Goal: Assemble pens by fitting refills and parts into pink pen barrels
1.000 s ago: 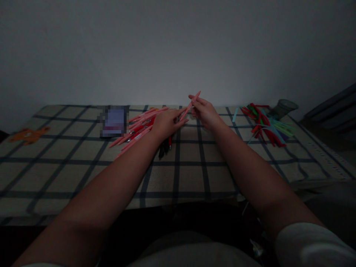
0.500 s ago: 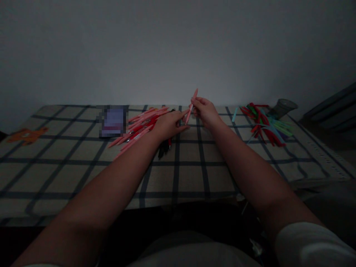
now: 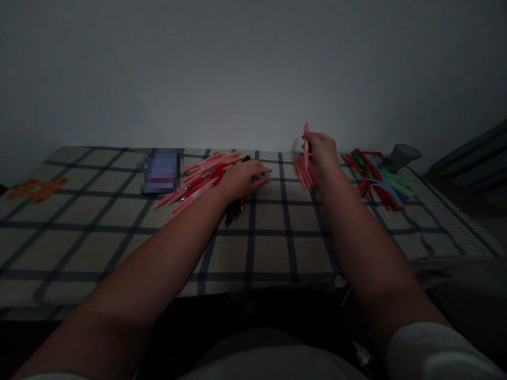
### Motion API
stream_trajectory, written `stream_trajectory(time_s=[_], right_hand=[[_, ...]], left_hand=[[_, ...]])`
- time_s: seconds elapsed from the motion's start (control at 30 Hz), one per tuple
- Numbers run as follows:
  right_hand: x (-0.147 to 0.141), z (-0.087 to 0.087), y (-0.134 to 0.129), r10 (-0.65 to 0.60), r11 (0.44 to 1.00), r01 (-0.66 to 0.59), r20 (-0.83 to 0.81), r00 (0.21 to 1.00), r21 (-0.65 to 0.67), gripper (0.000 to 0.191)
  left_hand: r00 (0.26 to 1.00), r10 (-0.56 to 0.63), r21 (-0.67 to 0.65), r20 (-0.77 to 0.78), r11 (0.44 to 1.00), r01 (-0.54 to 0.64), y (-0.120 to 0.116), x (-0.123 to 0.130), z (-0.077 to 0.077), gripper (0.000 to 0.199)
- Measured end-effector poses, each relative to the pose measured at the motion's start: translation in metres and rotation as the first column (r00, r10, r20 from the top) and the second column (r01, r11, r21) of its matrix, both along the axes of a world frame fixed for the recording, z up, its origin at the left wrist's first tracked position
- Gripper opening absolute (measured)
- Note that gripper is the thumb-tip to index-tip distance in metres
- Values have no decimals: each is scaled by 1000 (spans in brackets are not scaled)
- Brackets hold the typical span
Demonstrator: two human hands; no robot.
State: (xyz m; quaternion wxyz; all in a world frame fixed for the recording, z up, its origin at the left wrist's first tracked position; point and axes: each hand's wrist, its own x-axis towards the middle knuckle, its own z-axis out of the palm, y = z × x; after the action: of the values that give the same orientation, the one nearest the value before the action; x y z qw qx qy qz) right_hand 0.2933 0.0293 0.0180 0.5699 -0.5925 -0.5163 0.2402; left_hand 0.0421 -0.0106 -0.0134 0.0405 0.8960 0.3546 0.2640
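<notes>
In my right hand [image 3: 322, 150] a pink pen [image 3: 306, 145] is held nearly upright by the fingertips. Just beneath it, a small group of pink pens [image 3: 304, 177] lies side by side on the cloth. My left hand [image 3: 245, 179] rests at the right edge of a large pile of pink and red pens [image 3: 200, 179], its fingers stretched to the right and apart, with nothing seen between them. Several black pens [image 3: 234, 211] stick out below that hand, which hides part of the pile.
A checked cloth [image 3: 269, 256] covers the table, with a wall behind. A blurred-out phone-like object [image 3: 161, 171] lies left of the pile, an orange cutout [image 3: 37, 190] at far left. Colourful strips [image 3: 376, 182] and a tipped transparent cup [image 3: 404, 153] are at the right.
My right hand has moved right, away from my left hand, carrying the pink pen over the small group of pens. My left hand has stayed at the pile, no longer touching that pen.
</notes>
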Motion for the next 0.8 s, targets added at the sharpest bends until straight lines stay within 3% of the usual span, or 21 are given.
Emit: stream_trajectory(time_s=[0.1,0.2,0.27,0.53,0.8], right_hand=[[9,2,1,-82,994,97,273,958,-41,34],[13,1,1,-111,983,172,534,838,-65,40],[14,0,0,-98,975,200,625,774,-95,41],[15,-8,-6,-17,923,297,745,667,-244,43],[17,-11,-4,34,906,306,770,637,-292,42]], left_hand=[[1000,-1,4,2,1000,1,0,0,0,37],[1000,28,10,7,1000,-29,1,-1,-1,37],[999,44,19,15,999,-44,2,-1,-2,37],[981,179,17,73,983,-181,1,0,1,33],[961,261,3,97,965,-262,1,0,3,31]])
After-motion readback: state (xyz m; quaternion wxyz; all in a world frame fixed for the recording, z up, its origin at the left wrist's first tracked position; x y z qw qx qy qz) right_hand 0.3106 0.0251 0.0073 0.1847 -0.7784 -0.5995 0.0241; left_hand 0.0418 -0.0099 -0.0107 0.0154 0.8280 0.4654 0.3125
